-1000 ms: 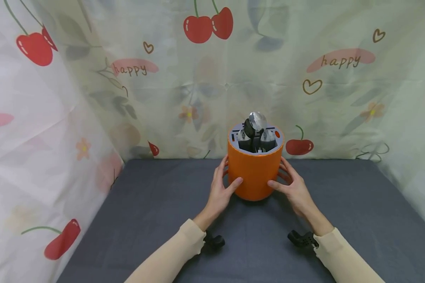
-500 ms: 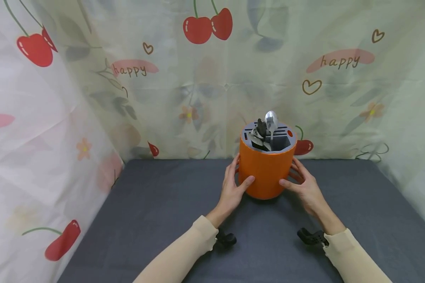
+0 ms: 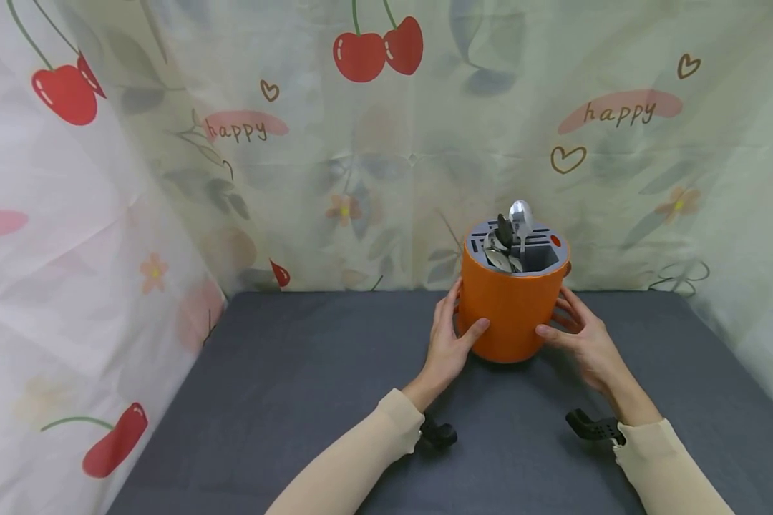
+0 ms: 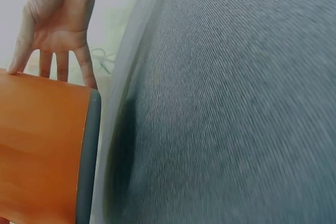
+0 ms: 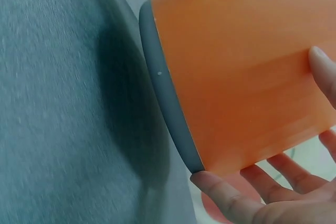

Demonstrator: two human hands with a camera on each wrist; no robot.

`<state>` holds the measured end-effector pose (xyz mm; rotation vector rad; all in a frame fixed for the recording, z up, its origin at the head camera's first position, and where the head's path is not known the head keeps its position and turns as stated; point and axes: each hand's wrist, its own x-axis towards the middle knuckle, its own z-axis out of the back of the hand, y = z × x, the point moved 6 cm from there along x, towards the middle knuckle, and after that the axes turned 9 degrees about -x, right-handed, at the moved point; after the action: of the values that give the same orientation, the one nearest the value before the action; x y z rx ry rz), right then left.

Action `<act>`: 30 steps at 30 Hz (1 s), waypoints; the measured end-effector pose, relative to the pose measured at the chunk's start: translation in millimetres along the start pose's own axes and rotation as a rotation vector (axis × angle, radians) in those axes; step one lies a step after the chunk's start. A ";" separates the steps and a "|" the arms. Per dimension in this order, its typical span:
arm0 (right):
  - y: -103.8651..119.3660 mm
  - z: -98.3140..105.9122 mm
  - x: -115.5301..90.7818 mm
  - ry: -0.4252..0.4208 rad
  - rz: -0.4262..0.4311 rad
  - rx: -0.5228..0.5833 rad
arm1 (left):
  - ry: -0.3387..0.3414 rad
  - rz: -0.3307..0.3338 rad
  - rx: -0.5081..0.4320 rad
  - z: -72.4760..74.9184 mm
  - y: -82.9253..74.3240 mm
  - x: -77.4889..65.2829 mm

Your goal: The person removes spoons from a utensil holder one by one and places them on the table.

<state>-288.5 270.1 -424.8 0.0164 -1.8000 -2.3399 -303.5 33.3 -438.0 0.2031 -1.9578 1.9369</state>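
A round orange utensil holder [image 3: 512, 315] with a grey slotted top is gripped from both sides. My left hand [image 3: 446, 350] holds its left wall, thumb on the front and fingers behind. On the opposite wall my right hand [image 3: 585, 349] does the same, its spread fingers [image 5: 226, 198] reaching the grey base rim [image 5: 170, 93] in the right wrist view. A shiny metal spoon [image 3: 521, 214] stands up from the top opening, beside a dark utensil [image 3: 504, 230]. Other metal utensil heads [image 3: 497, 259] lean at the opening's left. A shadow lies on the cloth beside the base.
Dark grey cloth covers the table [image 3: 309, 400]. A printed curtain [image 3: 386, 172] with cherries and "happy" lettering hangs close behind the holder and along the sides. Black wrist camera mounts [image 3: 439, 433] jut inward below both hands.
Both hands have carried the utensil holder to the right along the table. It has also turned, so the spoon and the other utensils now stand differently in its top opening.
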 end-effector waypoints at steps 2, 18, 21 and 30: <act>-1.6 4.8 -1.1 0.001 0.000 0.001 | 0.003 0.002 -0.001 -5.6 -0.6 0.4; -22.5 38.5 -8.8 0.022 0.014 0.034 | 0.036 0.025 0.015 -41.2 9.2 -1.0; -24.7 40.7 -10.2 0.022 0.015 0.031 | 0.037 0.023 0.016 -43.9 10.3 -2.1; -29.5 43.5 -12.2 0.030 0.031 0.047 | 0.030 0.044 0.023 -49.0 15.9 -2.9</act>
<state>-286.1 320.9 -443.0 0.0302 -1.8280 -2.2637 -298.5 81.8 -454.9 0.1375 -1.9368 1.9793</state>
